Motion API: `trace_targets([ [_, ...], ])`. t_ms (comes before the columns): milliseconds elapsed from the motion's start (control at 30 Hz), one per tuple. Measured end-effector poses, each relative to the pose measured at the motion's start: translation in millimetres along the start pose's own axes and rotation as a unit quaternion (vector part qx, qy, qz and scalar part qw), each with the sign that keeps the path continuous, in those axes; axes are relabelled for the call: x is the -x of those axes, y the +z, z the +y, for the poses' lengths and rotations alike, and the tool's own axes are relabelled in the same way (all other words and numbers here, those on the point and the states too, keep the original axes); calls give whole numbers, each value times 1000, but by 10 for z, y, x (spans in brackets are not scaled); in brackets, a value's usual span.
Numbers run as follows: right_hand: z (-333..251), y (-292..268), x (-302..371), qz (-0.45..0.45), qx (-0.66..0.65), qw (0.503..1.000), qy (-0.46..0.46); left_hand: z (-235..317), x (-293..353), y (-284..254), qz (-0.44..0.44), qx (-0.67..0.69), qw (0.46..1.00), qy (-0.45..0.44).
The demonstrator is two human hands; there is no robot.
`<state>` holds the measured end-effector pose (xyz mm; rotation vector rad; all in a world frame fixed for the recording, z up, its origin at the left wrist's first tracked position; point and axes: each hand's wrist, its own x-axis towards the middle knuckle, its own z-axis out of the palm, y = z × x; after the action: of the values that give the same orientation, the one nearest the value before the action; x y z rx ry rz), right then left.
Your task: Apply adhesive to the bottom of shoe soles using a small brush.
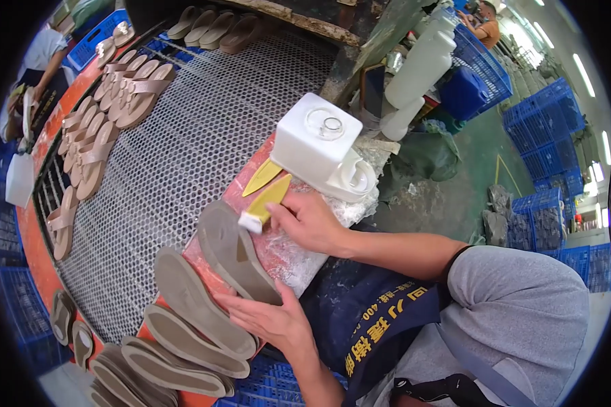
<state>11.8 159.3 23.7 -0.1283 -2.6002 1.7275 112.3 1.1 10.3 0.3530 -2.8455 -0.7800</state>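
Grey-brown rubber, long and smooth, makes up the shoe sole (227,251) lying on the red tabletop with white smears (293,266), right between the person's two hands. The right hand (312,220) has its fingers closed around a flat yellow tool with a pointed top and a white end (275,195). The white end points down at the side of the sole, but I cannot tell if it touches. The left hand (271,322) is at the near end of the sole, with its thumb on one side and its other fingers on the other side. I cannot tell if those fingers grip it. Another long grey-brown sole (198,304) lies just beside that hand, and more grey-brown soles (176,366) sit in a row below it. Behind the tool is a boxy white plastic jug with a round ring on it (318,139). Next to the jug is a yellow leaf-shaped piece (260,178), partly hidden by it. To the left is a wide grey metal mesh with little holes (159,169). Shiny pinkish sandals (142,98) stand in bunches along its far left side. Blue plastic crates (540,129) are piled up on the right, across the green floor (428,210).
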Motion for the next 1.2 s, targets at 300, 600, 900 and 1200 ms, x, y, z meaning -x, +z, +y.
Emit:
trace_targets([
  [300, -79, -215, 98, 66, 64, 977, -191, 3, -57, -304, 56, -21, 998, 23],
  [600, -256, -1043, -182, 208, 163, 911, -315, -548, -235, -504, 88, -178, 980, -24],
  [900, -191, -1120, -92, 161, 314, 909, -221, -348, -289, -404, 100, -181, 975, -80],
  [1200, -7, -1221, 381, 133, 174, 944, -249, -558, -479, -453, -17, -177, 982, -70],
])
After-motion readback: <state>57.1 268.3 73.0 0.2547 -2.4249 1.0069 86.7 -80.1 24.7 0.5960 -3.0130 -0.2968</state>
